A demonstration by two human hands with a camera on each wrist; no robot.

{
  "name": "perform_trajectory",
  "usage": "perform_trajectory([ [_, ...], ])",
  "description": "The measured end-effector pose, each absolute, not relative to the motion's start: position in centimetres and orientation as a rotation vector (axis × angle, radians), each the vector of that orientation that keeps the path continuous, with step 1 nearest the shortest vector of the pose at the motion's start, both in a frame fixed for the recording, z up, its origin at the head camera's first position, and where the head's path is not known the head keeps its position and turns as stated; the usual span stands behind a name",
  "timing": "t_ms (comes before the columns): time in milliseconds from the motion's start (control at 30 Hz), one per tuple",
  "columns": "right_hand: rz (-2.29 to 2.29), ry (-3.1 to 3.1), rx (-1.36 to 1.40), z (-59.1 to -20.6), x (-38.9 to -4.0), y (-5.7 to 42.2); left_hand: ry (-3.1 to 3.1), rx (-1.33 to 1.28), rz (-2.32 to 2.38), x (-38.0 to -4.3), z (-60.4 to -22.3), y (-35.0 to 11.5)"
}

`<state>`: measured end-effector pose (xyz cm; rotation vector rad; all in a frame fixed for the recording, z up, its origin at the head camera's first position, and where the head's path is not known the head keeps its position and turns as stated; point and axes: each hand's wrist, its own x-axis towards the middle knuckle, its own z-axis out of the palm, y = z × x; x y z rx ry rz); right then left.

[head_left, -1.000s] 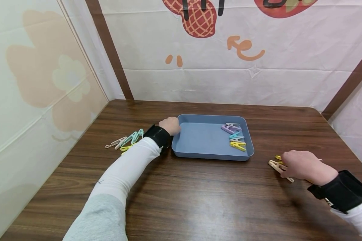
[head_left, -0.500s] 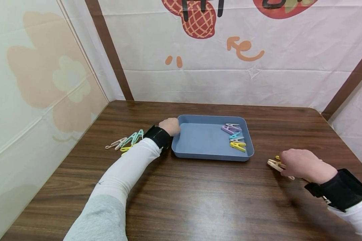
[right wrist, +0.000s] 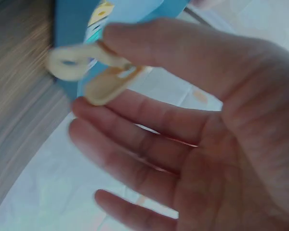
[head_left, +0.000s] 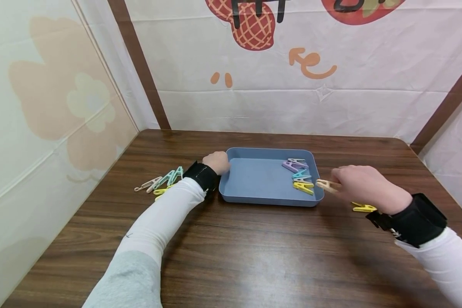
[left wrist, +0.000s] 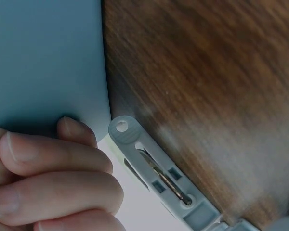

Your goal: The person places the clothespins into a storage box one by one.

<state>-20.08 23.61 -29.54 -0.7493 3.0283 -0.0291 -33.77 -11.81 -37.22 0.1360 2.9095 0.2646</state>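
Cream peg (head_left: 329,186), pinched in the right hand (head_left: 363,186), near the blue tray (head_left: 256,177)

Head view: wooden table (head_left: 231,256), brown. On it, the blue tray; peg group (head_left: 303,185) inside at right, purple, blue, yellow and pale. Cream peg at the tray's right rim; contact cannot be told. Yellow peg (head_left: 365,208), on the table near the right hand. Left hand (head_left: 216,162), closed, at the tray's left end. Peg pile (head_left: 169,178), mint, pale and yellow, left of it.

Left wrist view: fingers curled inward; grey-looking peg (left wrist: 164,173), metal spring, just beside.

Right wrist view: cream peg, blurred, between thumb and fingertips.
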Motion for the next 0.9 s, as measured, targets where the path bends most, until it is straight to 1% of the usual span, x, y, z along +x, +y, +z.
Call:
perform_trajectory([
  [133, -0.021, 3.060, -0.895, -29.2, -20.9, 21.8, 2.916, 0.140, 0.266, -33.9, -37.3, -11.8],
  [267, -0.021, 3.043, -0.964, -29.3, -22.0, 20.7, 2.917, 0.121, 0.263, -33.4, -37.0, -11.7],
  [500, 0.012, 2.953, -0.956, -30.4, -23.6, 19.6, 2.913, 0.121, 0.261, -32.2, -35.9, -11.4],
  [900, -0.031, 2.839, -0.947, -32.1, -23.9, 19.3, 2.925, 0.131, 0.245, -32.6, -36.2, -11.4],
])
